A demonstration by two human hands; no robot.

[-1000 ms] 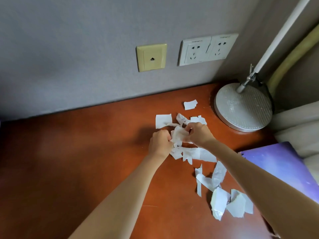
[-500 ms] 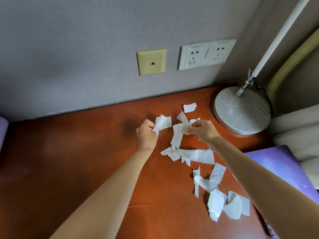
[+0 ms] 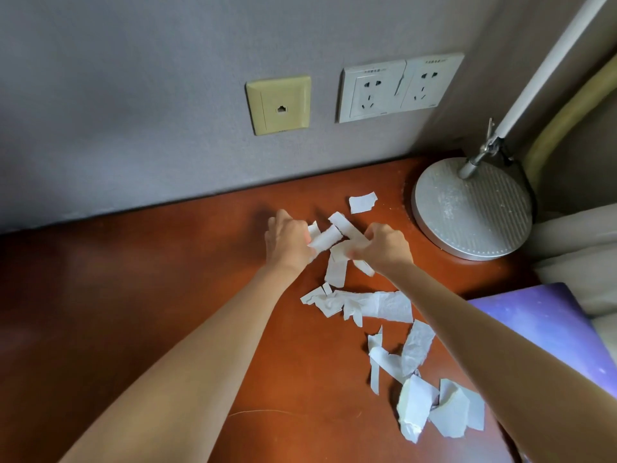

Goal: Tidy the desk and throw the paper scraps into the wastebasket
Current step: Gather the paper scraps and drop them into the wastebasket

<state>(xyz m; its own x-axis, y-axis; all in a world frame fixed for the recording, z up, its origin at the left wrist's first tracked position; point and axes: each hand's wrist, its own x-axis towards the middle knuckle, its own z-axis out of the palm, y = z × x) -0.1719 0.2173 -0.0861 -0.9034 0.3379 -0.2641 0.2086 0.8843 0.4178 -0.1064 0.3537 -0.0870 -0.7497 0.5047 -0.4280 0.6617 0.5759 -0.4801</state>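
Both hands' fingers (image 3: 359, 243) pinch ragged white paper scraps (image 3: 325, 240) above glossy wooden desk (image 3: 133, 312).

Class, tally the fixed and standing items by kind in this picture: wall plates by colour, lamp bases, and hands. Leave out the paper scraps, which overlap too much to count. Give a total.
White socket plates: 2
Beige data plate: 1
Round lamp base: 1
Hands, left hand and right hand: 2
Total: 6

tabletop (image 3: 133, 312): reddish-brown
paper scraps (image 3: 377, 304): white
lamp base (image 3: 472, 208): silver, ribbed
board (image 3: 547, 324) right of lamp base: purple, starry
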